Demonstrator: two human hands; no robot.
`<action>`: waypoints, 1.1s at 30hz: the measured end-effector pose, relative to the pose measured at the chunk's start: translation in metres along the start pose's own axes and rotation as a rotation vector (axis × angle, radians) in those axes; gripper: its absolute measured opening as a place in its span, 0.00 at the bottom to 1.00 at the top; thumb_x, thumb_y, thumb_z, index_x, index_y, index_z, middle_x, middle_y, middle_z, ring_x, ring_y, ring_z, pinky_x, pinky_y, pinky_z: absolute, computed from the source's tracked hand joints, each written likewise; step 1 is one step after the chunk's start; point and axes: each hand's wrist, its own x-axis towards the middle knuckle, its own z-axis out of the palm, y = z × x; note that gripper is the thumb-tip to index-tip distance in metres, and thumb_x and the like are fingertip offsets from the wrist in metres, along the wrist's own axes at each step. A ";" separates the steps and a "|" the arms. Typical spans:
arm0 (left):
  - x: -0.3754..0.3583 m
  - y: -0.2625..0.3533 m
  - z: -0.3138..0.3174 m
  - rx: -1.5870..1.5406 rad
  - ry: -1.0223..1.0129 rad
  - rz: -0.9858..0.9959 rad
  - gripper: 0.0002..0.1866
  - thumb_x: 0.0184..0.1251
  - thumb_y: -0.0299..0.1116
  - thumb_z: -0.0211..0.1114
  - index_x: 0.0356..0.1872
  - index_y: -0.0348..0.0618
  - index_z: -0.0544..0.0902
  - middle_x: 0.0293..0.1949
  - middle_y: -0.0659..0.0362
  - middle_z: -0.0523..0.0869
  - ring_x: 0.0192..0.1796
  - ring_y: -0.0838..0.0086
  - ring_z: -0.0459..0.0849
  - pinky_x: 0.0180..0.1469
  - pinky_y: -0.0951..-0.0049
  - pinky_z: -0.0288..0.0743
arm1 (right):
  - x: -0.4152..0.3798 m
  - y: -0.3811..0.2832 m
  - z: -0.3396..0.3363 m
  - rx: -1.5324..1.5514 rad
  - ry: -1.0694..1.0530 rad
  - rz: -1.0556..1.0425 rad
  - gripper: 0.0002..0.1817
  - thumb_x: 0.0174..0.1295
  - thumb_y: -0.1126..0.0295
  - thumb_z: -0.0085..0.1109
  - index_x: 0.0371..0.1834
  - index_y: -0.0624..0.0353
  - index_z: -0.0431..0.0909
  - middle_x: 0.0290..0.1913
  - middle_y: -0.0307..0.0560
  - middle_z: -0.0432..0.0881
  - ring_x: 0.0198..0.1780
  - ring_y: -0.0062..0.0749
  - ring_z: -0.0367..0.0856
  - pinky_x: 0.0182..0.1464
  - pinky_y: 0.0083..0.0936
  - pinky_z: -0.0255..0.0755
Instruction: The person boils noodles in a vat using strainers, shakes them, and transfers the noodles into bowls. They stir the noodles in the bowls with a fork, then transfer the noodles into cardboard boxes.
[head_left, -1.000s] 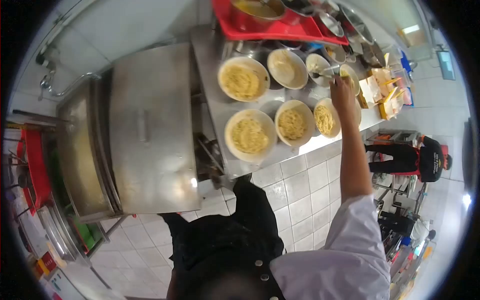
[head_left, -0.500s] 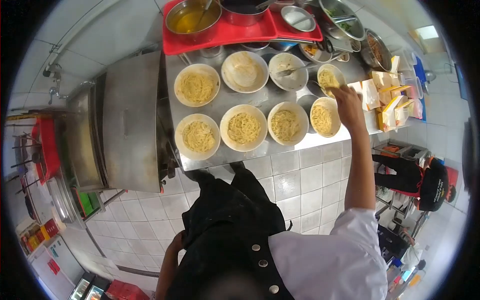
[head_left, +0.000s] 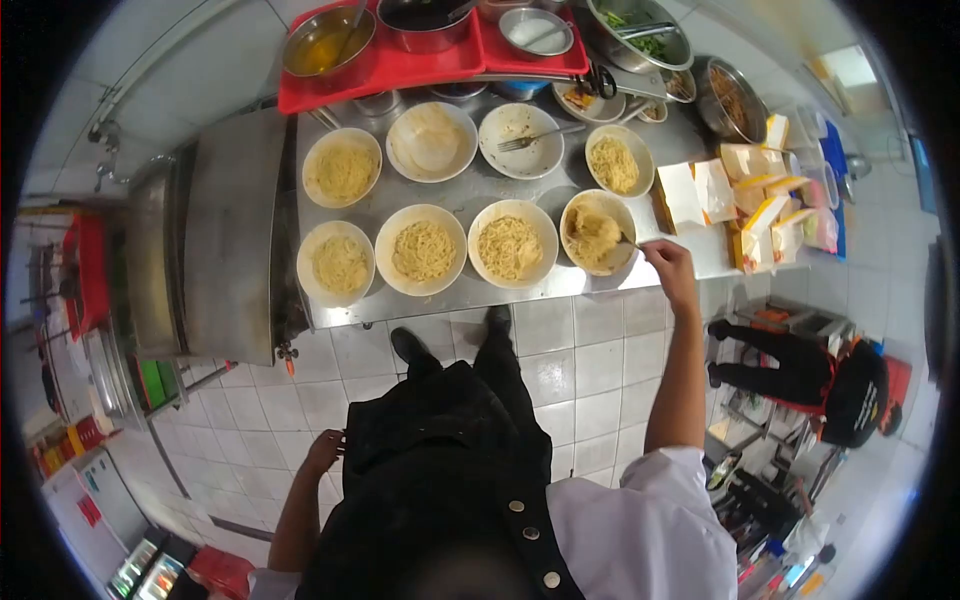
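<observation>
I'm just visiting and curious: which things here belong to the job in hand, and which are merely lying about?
In use:
- utensil in the right hand
- noodles and their bowl
- probably the other noodle bowls

Seemingly lying about:
- resting fork
- open cartons

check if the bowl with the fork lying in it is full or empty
Nearly empty: the bowl shows mostly bare white inside around the fork.

Commercial kitchen | 12 o'clock: steel counter [head_left: 706, 262], rows of noodle bowls [head_left: 422, 250] | 11 o'clock: metal pots [head_left: 329, 46], red tray [head_left: 320, 93] | 3 o'clock: black-clad co-worker [head_left: 856, 395] | tiled floor [head_left: 546, 380]
</observation>
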 end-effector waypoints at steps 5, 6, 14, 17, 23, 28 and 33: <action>-0.015 0.004 0.051 -0.138 0.126 -0.143 0.17 0.76 0.45 0.54 0.52 0.41 0.76 0.37 0.55 0.86 0.36 0.68 0.86 0.36 0.69 0.76 | -0.028 -0.039 -0.024 -0.746 0.169 -0.399 0.10 0.57 0.72 0.66 0.41 0.51 0.89 0.36 0.45 0.86 0.40 0.37 0.82 0.45 0.35 0.68; -0.011 -0.001 0.067 -0.190 0.162 -0.199 0.17 0.76 0.45 0.54 0.52 0.42 0.76 0.36 0.55 0.86 0.36 0.68 0.86 0.36 0.68 0.77 | -0.029 -0.041 -0.024 -0.710 0.191 -0.420 0.08 0.56 0.72 0.66 0.39 0.49 0.88 0.35 0.42 0.84 0.43 0.38 0.80 0.47 0.39 0.65; 0.004 0.045 0.230 0.425 0.225 0.341 0.15 0.68 0.38 0.60 0.47 0.37 0.81 0.45 0.42 0.86 0.48 0.50 0.84 0.56 0.62 0.76 | 0.037 0.003 0.009 -0.041 -0.159 -0.139 0.09 0.58 0.72 0.65 0.40 0.58 0.89 0.35 0.51 0.88 0.37 0.40 0.87 0.43 0.31 0.78; 0.011 0.037 0.235 0.303 0.288 0.222 0.15 0.70 0.38 0.60 0.46 0.36 0.81 0.44 0.44 0.87 0.48 0.54 0.85 0.54 0.61 0.76 | 0.026 -0.011 -0.035 -0.076 -0.164 -0.215 0.09 0.58 0.71 0.65 0.41 0.57 0.89 0.39 0.48 0.89 0.40 0.34 0.86 0.47 0.31 0.76; -0.026 0.079 0.263 -0.007 0.277 -0.051 0.11 0.73 0.35 0.61 0.46 0.37 0.80 0.41 0.50 0.87 0.42 0.68 0.85 0.46 0.68 0.78 | 0.010 -0.049 -0.039 -0.632 0.015 -0.498 0.05 0.56 0.68 0.66 0.34 0.50 0.89 0.31 0.42 0.86 0.40 0.38 0.83 0.45 0.38 0.68; -0.018 0.069 0.276 -0.101 0.217 0.058 0.11 0.71 0.33 0.62 0.46 0.37 0.80 0.42 0.48 0.87 0.43 0.67 0.86 0.47 0.68 0.79 | 0.041 -0.009 -0.001 -0.082 -0.197 -0.271 0.09 0.59 0.73 0.64 0.41 0.59 0.88 0.35 0.48 0.89 0.36 0.33 0.87 0.42 0.27 0.77; 0.000 -0.001 0.296 -0.226 0.349 0.286 0.12 0.67 0.31 0.64 0.48 0.36 0.79 0.42 0.48 0.88 0.44 0.66 0.86 0.48 0.68 0.79 | 0.017 -0.029 -0.062 -0.668 0.013 -0.515 0.05 0.56 0.71 0.67 0.36 0.53 0.89 0.35 0.37 0.88 0.38 0.29 0.83 0.47 0.34 0.69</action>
